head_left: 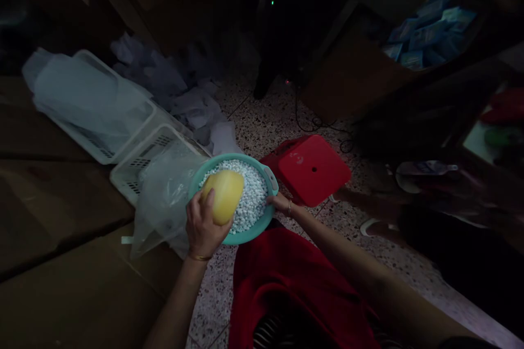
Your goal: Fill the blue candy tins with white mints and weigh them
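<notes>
My left hand (206,224) is wrapped round a yellow bowl (224,196), which is tilted so that its outer side faces up. The bowl is over small white pellets (252,196) that fill a teal basin (250,236); whether it touches them I cannot tell. With my right hand (280,204) I grip the basin's rim at the right, below its grey handle piece. The fingers under the rim are partly hidden. Against the basin's left side lies a clear plastic bag (164,196).
Two white plastic crates (149,133) with sheets and bags stand at the left beside cardboard boxes (53,207). A red stool (314,169) is just beyond the basin. Cables (317,122) lie on the speckled floor. Another person's leg (421,229) shows at the right, near a bottle (429,168).
</notes>
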